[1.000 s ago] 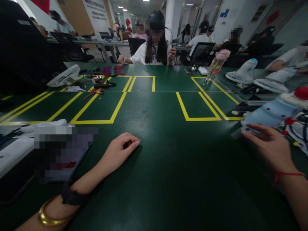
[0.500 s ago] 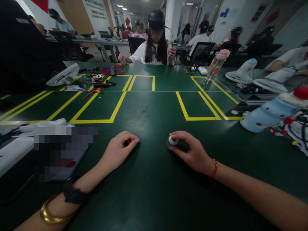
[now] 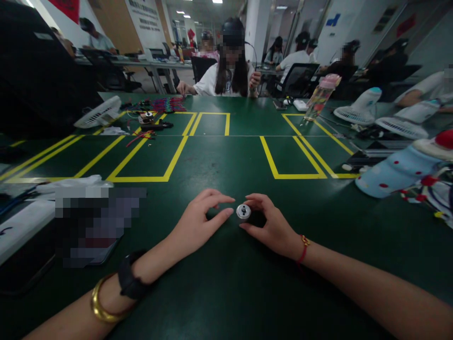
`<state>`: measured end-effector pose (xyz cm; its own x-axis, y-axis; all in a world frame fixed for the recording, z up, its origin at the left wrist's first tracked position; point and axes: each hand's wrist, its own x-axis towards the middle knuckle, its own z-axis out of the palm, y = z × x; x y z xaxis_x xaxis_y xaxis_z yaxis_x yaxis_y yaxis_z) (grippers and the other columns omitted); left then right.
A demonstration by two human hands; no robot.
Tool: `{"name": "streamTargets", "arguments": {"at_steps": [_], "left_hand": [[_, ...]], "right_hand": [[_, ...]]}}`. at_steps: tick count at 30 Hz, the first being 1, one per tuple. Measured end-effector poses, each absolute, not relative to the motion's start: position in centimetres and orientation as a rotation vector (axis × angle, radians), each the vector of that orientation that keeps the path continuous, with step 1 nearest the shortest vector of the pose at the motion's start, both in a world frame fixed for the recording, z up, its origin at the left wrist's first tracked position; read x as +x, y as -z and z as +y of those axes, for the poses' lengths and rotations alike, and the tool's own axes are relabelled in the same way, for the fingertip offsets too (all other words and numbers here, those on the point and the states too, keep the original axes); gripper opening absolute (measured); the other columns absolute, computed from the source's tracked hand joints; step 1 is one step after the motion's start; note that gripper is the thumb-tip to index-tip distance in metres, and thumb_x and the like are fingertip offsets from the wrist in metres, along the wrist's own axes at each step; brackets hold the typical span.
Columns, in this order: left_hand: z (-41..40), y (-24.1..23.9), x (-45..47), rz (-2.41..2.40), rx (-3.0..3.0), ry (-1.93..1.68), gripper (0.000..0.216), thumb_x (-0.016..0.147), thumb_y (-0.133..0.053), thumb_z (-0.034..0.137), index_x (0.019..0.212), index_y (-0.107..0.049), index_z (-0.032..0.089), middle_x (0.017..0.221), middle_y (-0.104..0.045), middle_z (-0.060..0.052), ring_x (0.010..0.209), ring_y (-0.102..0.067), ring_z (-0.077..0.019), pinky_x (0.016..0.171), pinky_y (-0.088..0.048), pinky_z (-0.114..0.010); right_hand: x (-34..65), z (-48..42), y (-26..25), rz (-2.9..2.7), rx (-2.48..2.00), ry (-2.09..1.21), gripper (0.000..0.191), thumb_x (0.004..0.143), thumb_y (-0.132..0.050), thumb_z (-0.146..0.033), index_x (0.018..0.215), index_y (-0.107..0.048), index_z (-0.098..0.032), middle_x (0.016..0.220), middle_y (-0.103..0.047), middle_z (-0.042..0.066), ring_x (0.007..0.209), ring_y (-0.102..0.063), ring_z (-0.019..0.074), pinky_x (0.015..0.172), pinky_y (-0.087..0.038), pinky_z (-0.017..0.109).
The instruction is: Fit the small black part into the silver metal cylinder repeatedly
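Note:
My right hand [image 3: 271, 225] grips a small dark cylinder with a silver round end [image 3: 243, 211], holding it on the green table [image 3: 226, 156] in front of me. Thumb and fingers wrap round its body. My left hand [image 3: 200, 222] lies just left of it, index finger and thumb apart and reaching toward the silver end, holding nothing. The left wrist wears a black band and a gold bangle. A red cord is on the right wrist.
Yellow taped rectangles [image 3: 148, 158] mark the table. A phone [image 3: 95, 226] and papers lie at the left. A blue spotted bottle [image 3: 396, 170] and cables sit at the right, small fans [image 3: 101, 112] and a clear bottle [image 3: 320, 97] farther back. A person [image 3: 230, 71] sits opposite.
My right hand came from the blue bottle at the right to the table middle with the small cylinder. My left hand slid right and opened toward it.

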<state>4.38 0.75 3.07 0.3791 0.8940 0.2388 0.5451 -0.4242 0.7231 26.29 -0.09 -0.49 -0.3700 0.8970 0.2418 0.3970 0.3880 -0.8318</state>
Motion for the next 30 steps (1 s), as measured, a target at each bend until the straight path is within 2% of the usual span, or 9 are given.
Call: {"name": "streamTargets", "arguments": {"at_steps": [5,10,18,21,26,28,30], "left_hand": [[1.2,-4.2,6.7,1.135,2.106,-0.863,0.015,0.087,-0.059,0.031,0.091,-0.072,0.027,0.099,-0.06,-0.004,0.095,-0.056,-0.0206,0.084,-0.047,-0.035],[1.7,-3.3,5.3,1.252,1.987,-0.907,0.017,0.086,-0.06,0.037,0.094,-0.072,0.027,0.094,-0.059,-0.002,0.09,-0.057,-0.0192,0.075,-0.045,-0.032],[1.8,-0.4,6.0,1.4,2.247,-0.588,0.014,0.081,-0.064,0.043,0.086,-0.075,0.034,0.095,-0.065,0.0,0.091,-0.055,-0.0245,0.077,-0.037,-0.04],[1.7,-0.3,6.3,1.394,2.248,-0.575,0.016,0.081,-0.064,0.045,0.088,-0.074,0.035,0.095,-0.066,0.001,0.092,-0.055,-0.0247,0.077,-0.037,-0.04],[1.8,-1.1,3.7,1.281,2.042,-0.719,0.028,0.085,-0.06,0.04,0.109,-0.069,0.028,0.101,-0.063,-0.003,0.092,-0.057,-0.0202,0.079,-0.043,-0.033],[1.7,-1.4,1.8,1.349,1.939,-0.771,0.029,0.086,-0.057,0.041,0.109,-0.068,0.025,0.098,-0.063,-0.003,0.083,-0.058,-0.0183,0.072,-0.044,-0.03],[1.7,-1.7,0.1,1.441,1.835,-0.788,0.031,0.086,-0.057,0.043,0.108,-0.067,0.023,0.092,-0.063,-0.003,0.079,-0.059,-0.0181,0.069,-0.044,-0.029]], "right_hand": [[26.4,0.0,0.2,-1.987,-1.112,-0.873,0.053,0.075,-0.066,-0.026,0.122,-0.042,-0.024,0.113,-0.058,0.005,0.103,-0.059,0.0137,0.092,-0.05,0.034],[27.2,0.2,-0.5,-2.106,-1.116,-0.74,0.049,0.077,-0.062,-0.024,0.123,-0.047,-0.024,0.115,-0.057,0.004,0.103,-0.057,0.0138,0.091,-0.049,0.035],[27.4,0.2,-0.3,-2.101,-1.135,-0.704,0.045,0.075,-0.063,-0.025,0.118,-0.051,-0.022,0.112,-0.058,0.005,0.099,-0.057,0.0146,0.087,-0.049,0.034],[27.2,0.2,-0.4,-2.092,-1.142,-0.714,0.045,0.075,-0.063,-0.026,0.118,-0.052,-0.022,0.112,-0.059,0.005,0.099,-0.058,0.0145,0.087,-0.05,0.033],[30.9,0.6,-1.3,-1.928,-1.267,-0.696,0.045,0.077,-0.064,-0.033,0.119,-0.05,-0.023,0.113,-0.059,0.004,0.1,-0.059,0.0151,0.089,-0.05,0.033],[34.7,0.8,-1.7,-1.812,-1.433,-0.557,0.048,0.075,-0.065,-0.038,0.118,-0.051,-0.022,0.114,-0.059,0.006,0.099,-0.059,0.0166,0.089,-0.049,0.034],[39.2,0.8,-1.9,-1.67,-1.674,-0.325,0.054,0.07,-0.068,-0.044,0.115,-0.054,-0.019,0.107,-0.061,0.007,0.09,-0.06,0.018,0.08,-0.05,0.034]]}}
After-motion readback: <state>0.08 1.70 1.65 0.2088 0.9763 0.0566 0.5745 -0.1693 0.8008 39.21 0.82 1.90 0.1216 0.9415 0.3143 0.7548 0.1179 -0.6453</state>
